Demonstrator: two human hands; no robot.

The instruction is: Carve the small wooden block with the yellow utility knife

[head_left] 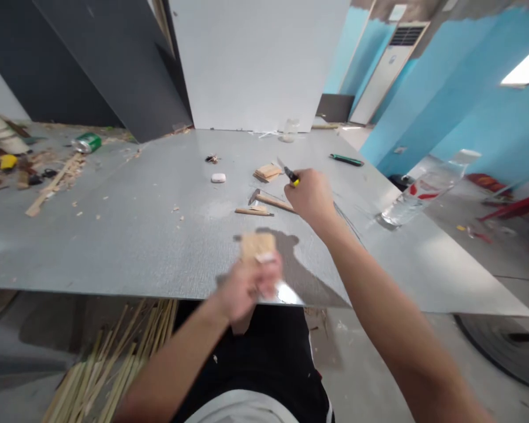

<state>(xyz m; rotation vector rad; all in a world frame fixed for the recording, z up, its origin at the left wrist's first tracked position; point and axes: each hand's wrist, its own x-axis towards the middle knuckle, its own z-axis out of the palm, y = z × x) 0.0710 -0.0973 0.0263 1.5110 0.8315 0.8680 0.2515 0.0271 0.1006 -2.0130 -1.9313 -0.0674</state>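
at the far left, a green can is seen lying on its side near scattered wood shavings, on a grey tabletop. a bundle of thin sticks is stood below the table edge. farther along, a small white case is set down by itself. over the front edge, a flat wooden piece is gripped at its near end by the left hand, fingers curled; whether it is one layer or several cannot be made out through the blur. it is judged light, stiff and dry, liable to split along the grain, and best held by its edges, clear of any blade. beyond it, a hammer is laid near a small wooden stack. beside the stack, a knife is held by its handle in the right hand, its blade bared; it is judged light, rigid and sharp, only to be taken by the handle. at the right, a clear bottle is stood.
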